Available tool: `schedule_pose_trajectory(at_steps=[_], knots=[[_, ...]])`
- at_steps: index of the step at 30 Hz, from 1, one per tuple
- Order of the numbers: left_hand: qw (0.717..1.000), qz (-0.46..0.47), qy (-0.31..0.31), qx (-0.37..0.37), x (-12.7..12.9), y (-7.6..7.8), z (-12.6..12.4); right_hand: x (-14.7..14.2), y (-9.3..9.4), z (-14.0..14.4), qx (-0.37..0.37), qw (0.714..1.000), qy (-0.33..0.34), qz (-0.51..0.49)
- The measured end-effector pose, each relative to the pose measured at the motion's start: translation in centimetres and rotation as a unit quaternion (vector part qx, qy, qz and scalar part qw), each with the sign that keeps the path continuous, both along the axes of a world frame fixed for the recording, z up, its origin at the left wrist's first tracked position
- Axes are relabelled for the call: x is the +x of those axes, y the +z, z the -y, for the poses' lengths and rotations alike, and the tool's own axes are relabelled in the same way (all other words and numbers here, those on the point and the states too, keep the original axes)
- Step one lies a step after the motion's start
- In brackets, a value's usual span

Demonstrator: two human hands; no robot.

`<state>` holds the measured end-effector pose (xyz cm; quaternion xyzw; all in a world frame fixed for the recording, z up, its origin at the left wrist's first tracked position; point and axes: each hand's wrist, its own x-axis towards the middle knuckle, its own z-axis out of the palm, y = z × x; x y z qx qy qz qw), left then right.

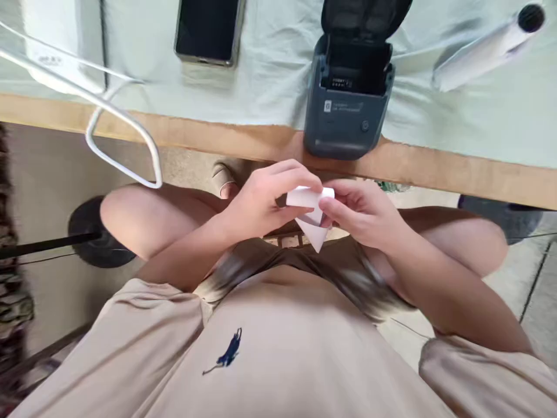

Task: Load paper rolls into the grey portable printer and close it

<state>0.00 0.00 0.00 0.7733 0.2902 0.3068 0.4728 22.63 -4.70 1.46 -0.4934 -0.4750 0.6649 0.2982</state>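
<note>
Pinching the white paper roll (300, 199) from both sides with left hand (276, 191) and right hand (365, 212), we hold it lengthwise left-to-right near the dark device (348, 128), its pointed flap (315, 235) toward us.
</note>
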Motion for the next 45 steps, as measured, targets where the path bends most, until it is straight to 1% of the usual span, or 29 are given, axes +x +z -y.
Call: schedule_pose_trajectory(at_steps=[3, 5, 6, 9, 12, 14, 15, 16, 18, 20, 21, 22, 25, 27, 29, 32, 33, 34, 35, 36, 37, 38, 39, 40, 41, 42, 43, 44, 45], knots=[[0.99, -0.039, 0.032, -0.134, 0.0, 0.6, 0.0, 0.1, -0.2, 0.1, 0.016, 0.999, -0.03, 0.028], [0.978, -0.047, 0.034, -0.199, 0.0, 0.9, -0.1, 0.2, -0.5, 0.1, 0.024, 0.998, -0.041, 0.042], [0.975, -0.045, 0.03, -0.217, 0.0, 1.0, -0.1, 0.3, -0.6, 0.1, 0.028, 0.998, -0.045, 0.046], [0.978, -0.025, 0.03, -0.206, -0.2, 1.1, -0.2, 0.5, -0.6, 0.1, 0.023, 0.998, -0.05, 0.017], [0.984, 0.001, 0.018, -0.179, -0.5, 1.0, -0.2, 0.6, -0.4, 0.0, -0.015, 0.998, -0.051, -0.029], [0.99, -0.007, 0.01, -0.138, -0.6, 0.8, -0.1, 0.6, -0.4, 0.0, -0.04, 0.997, -0.055, -0.041], [0.993, -0.018, 0.008, -0.113, -0.5, 0.7, 0.0, 0.6, -0.4, -0.1, -0.04, 0.997, -0.058, -0.036], [0.995, -0.033, 0.009, -0.094, -0.4, 0.5, 0.1, 0.5, -0.4, -0.1, -0.029, 0.997, -0.061, -0.021], [0.995, -0.065, 0.018, -0.078, -0.1, 0.2, 0.5, 0.4, -0.5, -0.2, 0.027, 0.997, -0.066, 0.035], [0.993, -0.076, 0.036, -0.082, 0.2, -0.1, 0.9, 0.4, -0.6, -0.3, 0.098, 0.989, -0.064, 0.096], [0.993, -0.073, 0.044, -0.087, 0.3, -0.2, 1.0, 0.3, -0.6, -0.3, 0.122, 0.984, -0.06, 0.112], [0.992, -0.063, 0.051, -0.092, 0.4, -0.3, 1.1, 0.3, -0.6, -0.2, 0.131, 0.983, -0.052, 0.114], [0.989, -0.02, 0.074, -0.126, 0.2, -0.2, 1.0, 0.1, -0.9, 0.1, 0.097, 0.992, -0.043, 0.061], [0.984, -0.009, 0.063, -0.168, -0.1, 0.1, 0.7, -0.1, -1.0, 0.3, 0.081, 0.995, -0.054, 0.019], [0.981, -0.01, 0.038, -0.188, -0.3, 0.5, 0.3, -0.2, -1.0, 0.4, 0.078, 0.995, -0.063, -0.011], [0.986, 0.015, 0.034, -0.16, -0.6, 1.1, 0.0, 0.4, -0.8, 0.3, 0.042, 0.998, -0.037, -0.027], [0.987, 0.028, 0.045, -0.149, -0.7, 1.3, 0.1, 0.6, -0.6, 0.2, 0.04, 0.999, -0.02, -0.013], [0.987, 0.037, 0.065, -0.14, -0.8, 1.4, 0.2, 0.9, -0.5, 0.3, 0.061, 0.998, -0.002, 0.017], [0.986, 0.043, 0.093, -0.129, -0.8, 1.4, 0.4, 1.1, -0.2, 0.3, 0.11, 0.992, 0.013, 0.066], [0.984, 0.046, 0.128, -0.115, -0.9, 1.4, 0.7, 1.2, 0.0, 0.5, 0.186, 0.974, 0.021, 0.13], [0.981, 0.044, 0.164, -0.099, -0.9, 1.3, 0.9, 1.1, 0.3, 0.8, 0.277, 0.938, 0.02, 0.205], [0.976, 0.041, 0.198, -0.083, -0.8, 1.2, 1.2, 0.9, 0.6, 1.2, 0.371, 0.885, 0.011, 0.281], [0.971, 0.038, 0.225, -0.07, -0.7, 1.1, 1.5, 0.4, 0.9, 1.7, 0.452, 0.822, 0.003, 0.346], [0.966, 0.037, 0.248, -0.062, -0.5, 0.9, 1.6, -0.2, 1.3, 2.4, 0.512, 0.764, 0.003, 0.392], [0.961, 0.036, 0.267, -0.059, -0.4, 0.8, 1.8, -0.9, 1.6, 3.1, 0.549, 0.723, 0.014, 0.419], [0.957, 0.036, 0.283, -0.058, -0.2, 0.7, 1.8, -1.6, 1.9, 3.9, 0.565, 0.704, 0.034, 0.43], [0.953, 0.042, 0.295, -0.054, -0.1, 0.6, 1.8, -2.2, 2.2, 4.7, 0.565, 0.702, 0.064, 0.429], [0.951, 0.051, 0.302, -0.05, 0.0, 0.4, 1.7, -2.8, 2.5, 5.3, 0.553, 0.714, 0.096, 0.42], [0.95, 0.06, 0.304, -0.045, 0.0, 0.3, 1.5, -3.1, 2.7, 5.9, 0.533, 0.733, 0.127, 0.404]])
